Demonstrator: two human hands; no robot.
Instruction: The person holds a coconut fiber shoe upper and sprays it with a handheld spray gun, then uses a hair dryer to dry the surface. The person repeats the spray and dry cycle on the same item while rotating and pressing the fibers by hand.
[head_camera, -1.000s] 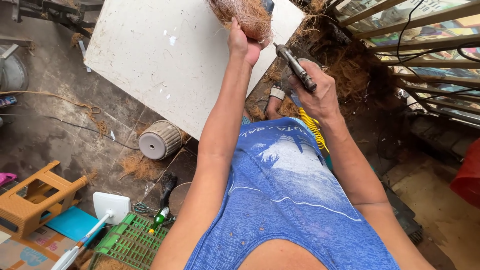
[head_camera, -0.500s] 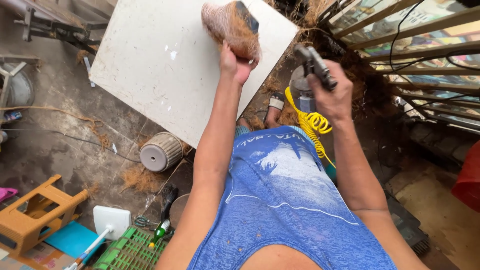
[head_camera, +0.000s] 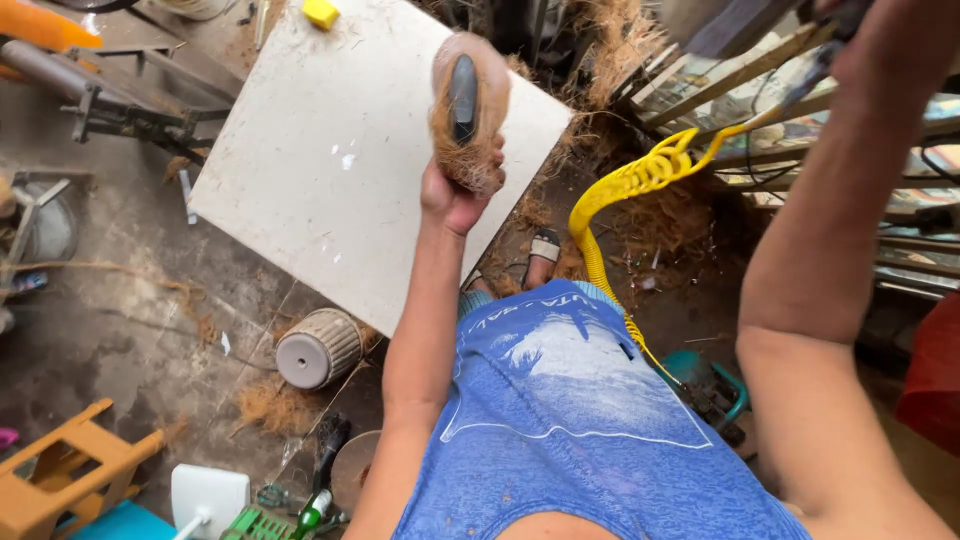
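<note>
My left hand (head_camera: 455, 195) is raised over a white board (head_camera: 330, 170) and grips a fibrous brown coconut husk (head_camera: 468, 100) with a dark strip showing down its middle. My right hand (head_camera: 885, 35) is lifted to the top right corner and partly cut off by the frame edge. It is closed on a dark air tool (head_camera: 832, 50). A yellow coiled hose (head_camera: 630, 190) runs from the tool down past my blue shirt. The hands are far apart.
A yellow block (head_camera: 320, 12) lies on the board's far edge. A ribbed pale cylinder (head_camera: 318, 348), an orange stool (head_camera: 60, 480), a green crate (head_camera: 250, 525) and a green bottle (head_camera: 312, 512) are on the dirty floor. Wooden slats (head_camera: 760, 70) stand at right; husk fibre lies about.
My right hand has swung up and to the right with the tool, stretching the yellow hose. My left hand still holds the husk, now turned so its dark strip faces me.
</note>
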